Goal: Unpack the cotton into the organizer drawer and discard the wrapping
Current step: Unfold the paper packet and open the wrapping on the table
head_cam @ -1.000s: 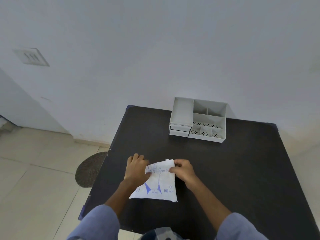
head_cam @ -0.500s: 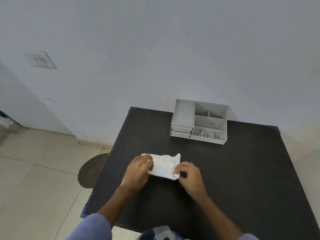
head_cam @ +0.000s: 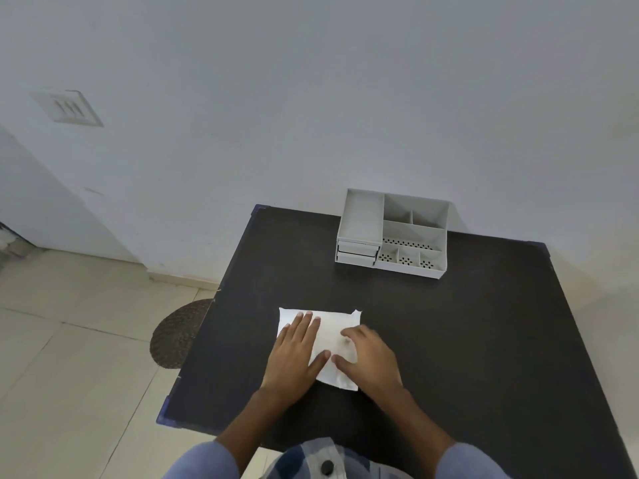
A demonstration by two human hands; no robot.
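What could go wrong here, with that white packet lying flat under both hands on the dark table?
The white packet sits near the table's left edge; if it tears open suddenly, cotton might spill onto the floor. The organizer stands far back by the wall with both small drawers looking shut, so loose cotton would have to be carried across. The left hand and right hand press flat, gripping nothing.

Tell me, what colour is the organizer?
Light grey organizer, seen best in the head view.

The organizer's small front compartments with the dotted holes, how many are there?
3, in a row along the front right of the organizer: left, middle, right. None looks hidden.
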